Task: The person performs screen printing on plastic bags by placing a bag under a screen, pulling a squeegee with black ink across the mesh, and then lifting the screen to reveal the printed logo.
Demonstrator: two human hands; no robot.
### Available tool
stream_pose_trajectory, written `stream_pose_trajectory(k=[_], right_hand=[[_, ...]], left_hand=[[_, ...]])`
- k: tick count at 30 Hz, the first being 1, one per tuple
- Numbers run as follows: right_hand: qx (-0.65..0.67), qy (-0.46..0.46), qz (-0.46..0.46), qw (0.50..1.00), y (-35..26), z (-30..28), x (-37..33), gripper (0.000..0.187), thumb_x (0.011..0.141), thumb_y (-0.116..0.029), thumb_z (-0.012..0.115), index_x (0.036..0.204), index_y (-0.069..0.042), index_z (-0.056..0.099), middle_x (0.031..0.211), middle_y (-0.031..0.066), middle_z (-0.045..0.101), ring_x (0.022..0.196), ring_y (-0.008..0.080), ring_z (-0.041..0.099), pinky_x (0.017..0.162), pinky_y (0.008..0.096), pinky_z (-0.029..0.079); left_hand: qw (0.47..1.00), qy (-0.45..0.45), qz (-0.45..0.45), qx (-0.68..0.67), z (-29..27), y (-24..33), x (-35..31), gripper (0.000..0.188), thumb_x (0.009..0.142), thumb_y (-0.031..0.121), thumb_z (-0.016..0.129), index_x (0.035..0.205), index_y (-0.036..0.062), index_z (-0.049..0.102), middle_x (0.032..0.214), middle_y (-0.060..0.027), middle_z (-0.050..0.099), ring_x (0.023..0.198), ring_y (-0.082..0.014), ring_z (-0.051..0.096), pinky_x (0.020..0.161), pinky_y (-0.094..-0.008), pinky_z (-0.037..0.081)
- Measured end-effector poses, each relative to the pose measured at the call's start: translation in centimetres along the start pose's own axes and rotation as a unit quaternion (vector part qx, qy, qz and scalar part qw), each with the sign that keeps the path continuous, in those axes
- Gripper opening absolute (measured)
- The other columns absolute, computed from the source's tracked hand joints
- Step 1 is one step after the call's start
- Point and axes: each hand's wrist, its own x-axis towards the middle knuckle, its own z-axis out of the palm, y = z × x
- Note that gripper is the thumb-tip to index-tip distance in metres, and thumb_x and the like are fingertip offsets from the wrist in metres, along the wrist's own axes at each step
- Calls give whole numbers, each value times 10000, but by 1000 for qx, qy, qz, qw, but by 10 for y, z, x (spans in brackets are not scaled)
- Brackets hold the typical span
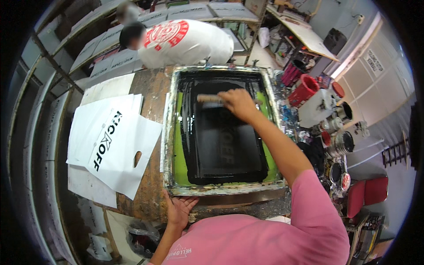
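A screen-printing frame (225,190) lies on the worktable, its green mesh (179,164) coated with black ink around a dark middle panel. Near the far end of the mesh, my right hand (239,104) is closed around the wooden handle of a squeegee (209,98). The squeegee lies crosswise; its blade is hard to make out against the ink. At the frame's near left corner is my left hand (179,211), palm up with fingers and thumb apart, touching or just beside the frame's edge. Left of the frame, printed white plastic bags (112,137) lie in an overlapping stack.
The wooden table (152,99) is ink-stained. Red tubs (303,89), a white jerrycan (311,109) and several cans crowd its right side. A co-worker in a white shirt (190,43) bends beyond the table, beside racks (73,66) of bags. A red chair (365,194) stands right.
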Motion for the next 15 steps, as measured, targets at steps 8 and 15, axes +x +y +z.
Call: stream_pose_trajectory(k=[8,15], right_hand=[[-71,45,14,996,65,68,109,293,984,-320,690,1257,-216,691,1029,93,704,1053,337,693,822,494,570],[-76,43,17,996,19,65,71,365,960,-491,709,1099,-153,702,988,107,685,984,332,696,760,481,590]], left_hand=[[999,30,-2,42,6,-2,0,1039,1015,861,264,1593,3,370,1448,-253,602,1279,-369,663,1117,-520,531],[997,24,-7,70,7,1,-1,1127,977,907,271,1641,-4,273,1515,-279,540,1388,-392,583,1148,-536,495]])
